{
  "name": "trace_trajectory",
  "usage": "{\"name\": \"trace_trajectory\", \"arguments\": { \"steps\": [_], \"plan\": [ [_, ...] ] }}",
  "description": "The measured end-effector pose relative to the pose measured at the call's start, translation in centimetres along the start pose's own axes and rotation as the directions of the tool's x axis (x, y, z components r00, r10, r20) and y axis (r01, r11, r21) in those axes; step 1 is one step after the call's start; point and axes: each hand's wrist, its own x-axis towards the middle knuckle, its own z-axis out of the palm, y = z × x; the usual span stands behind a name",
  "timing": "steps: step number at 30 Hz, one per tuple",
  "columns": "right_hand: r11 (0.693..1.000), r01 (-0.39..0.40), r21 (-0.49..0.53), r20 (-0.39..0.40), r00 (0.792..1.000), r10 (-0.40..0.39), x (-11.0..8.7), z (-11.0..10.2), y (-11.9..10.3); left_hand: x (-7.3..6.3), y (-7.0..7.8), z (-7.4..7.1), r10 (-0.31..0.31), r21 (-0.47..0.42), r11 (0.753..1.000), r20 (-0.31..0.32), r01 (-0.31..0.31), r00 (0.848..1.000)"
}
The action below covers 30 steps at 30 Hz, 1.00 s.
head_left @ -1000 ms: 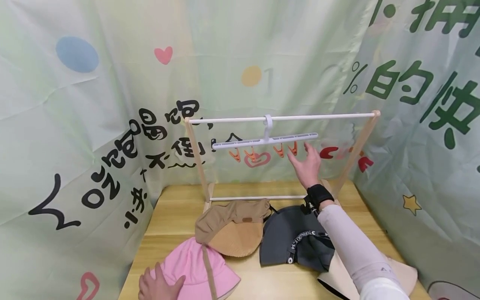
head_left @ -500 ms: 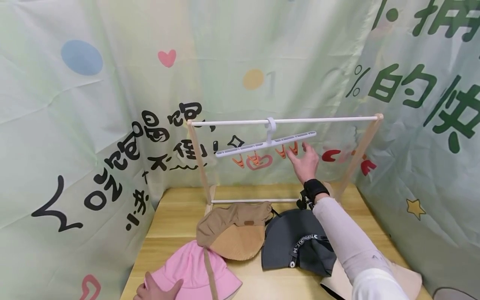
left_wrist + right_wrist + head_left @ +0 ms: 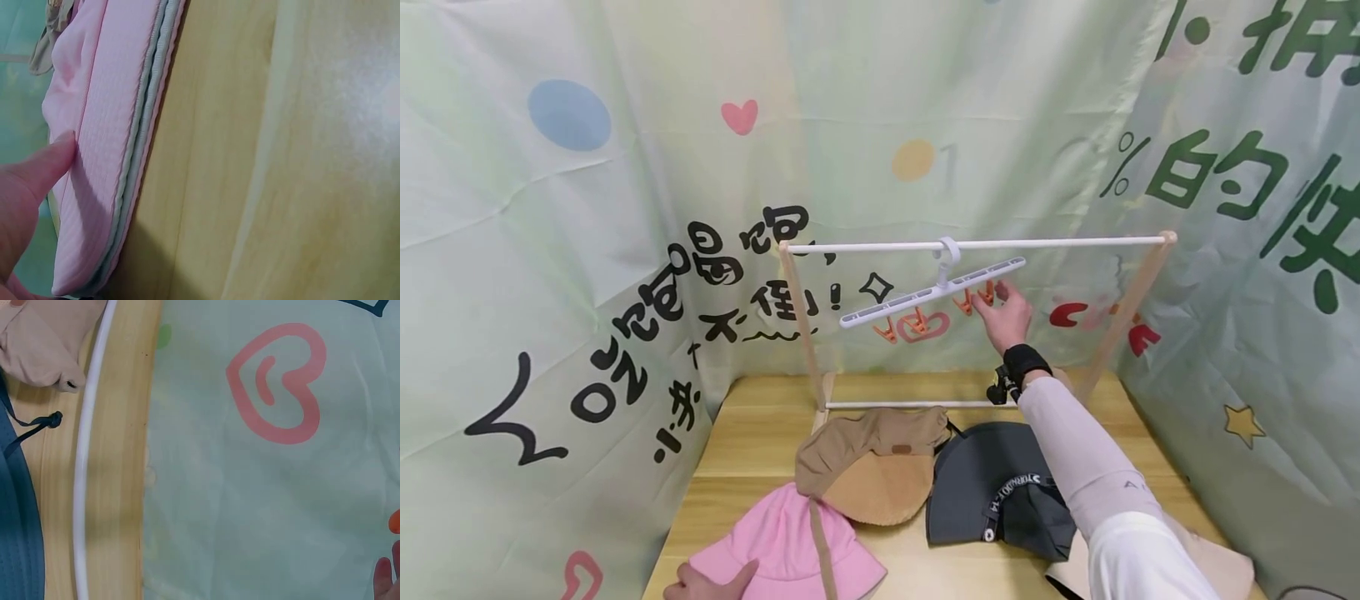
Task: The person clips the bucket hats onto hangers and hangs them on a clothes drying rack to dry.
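- Right arm (image 3: pixel 1078 454) stretches over the beige hat (image 3: pixel 1221 558) toward the tilted hanger (image 3: pixel 933 292).
- Below the hanger, dark cap (image 3: pixel 966 475) and brown cap (image 3: pixel 876 467) lie on the worktop (image 3: pixel 752 442).
- Left below it, left hand (image 3: pixel 709 585) rests its thumb on the pink hat (image 3: pixel 786 542); cannot tell if gripping.
- Right hand (image 3: pixel 1011 321) pinches the hanger's rightmost clip (image 3: pixel 987 293).

You are facing a pale green cloth backdrop (image 3: pixel 850 108), printed with black and green characters and hanging behind a light wood-grain tabletop (image 3: pixel 752 437). A rack of white rods and pale wood (image 3: pixel 1075 242) is standing on it. A brown fabric cap (image 3: pixel 876 462) is lying just beside a dark grey wide-brimmed hat (image 3: pixel 966 475); a beige fabric hat (image 3: pixel 1216 558) is lying nearer you.
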Motion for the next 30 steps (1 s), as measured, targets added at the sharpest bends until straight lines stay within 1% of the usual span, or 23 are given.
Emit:
{"name": "trace_trajectory", "arguments": {
  "steps": [2,5,9,10,12,17,19,22,24,25,27,30],
  "plan": [
    [1.0,-0.002,-0.002,-0.003,1.0,0.002,0.2,0.2,0.1,0.0,-0.1,0.0,0.002,0.023,1.0,-0.007,-0.001,1.0],
    [1.0,-0.009,0.003,-0.008,1.0,0.009,0.4,0.5,0.1,-0.1,-0.2,0.2,0.009,0.026,1.0,-0.039,-0.008,0.999],
    [1.0,-0.002,0.009,-0.027,1.0,0.003,0.6,0.8,0.3,0.2,-0.3,0.3,0.009,0.025,1.0,-0.037,-0.008,0.999],
    [1.0,0.003,0.011,-0.032,0.999,-0.003,0.7,0.9,0.3,0.3,-0.3,0.2,0.014,0.023,1.0,-0.023,-0.013,1.0],
    [1.0,0.02,0.011,-0.042,0.999,-0.02,0.7,0.9,0.2,0.6,-0.3,-0.2,0.02,0.015,1.0,0.028,-0.02,0.999],
    [0.999,0.047,0.012,-0.046,0.998,-0.047,0.7,0.8,0.1,1.1,-0.2,-1.2,0.057,-0.1,0.994,0.13,-0.044,0.99],
    [0.999,0.043,0.01,-0.042,0.998,-0.043,0.5,0.6,0.1,1.3,-0.3,-1.4,0.089,-0.133,0.989,0.147,-0.07,0.985],
    [0.999,0.034,-0.006,-0.041,0.999,-0.034,0.2,0.2,0.2,1.4,-0.3,-1.6,0.144,-0.156,0.981,0.17,-0.117,0.975],
    [0.999,0.037,-0.006,-0.046,0.998,-0.037,0.0,-0.1,0.3,1.3,-0.3,-1.7,0.167,-0.182,0.974,0.186,-0.133,0.968],
    [0.999,0.04,-0.009,-0.049,0.998,-0.04,-0.1,-0.2,0.4,1.2,-0.3,-1.6,0.18,-0.199,0.97,0.187,-0.143,0.966],
    [0.998,0.053,-0.015,-0.054,0.997,-0.054,-0.2,-0.3,0.5,1.0,-0.5,-1.4,0.212,-0.247,0.954,0.162,-0.168,0.964],
    [0.998,0.061,-0.025,-0.051,0.997,-0.062,-0.6,-0.4,0.5,0.8,-0.9,-1.1,0.245,-0.312,0.928,0.098,-0.204,0.965]
  ]
}}
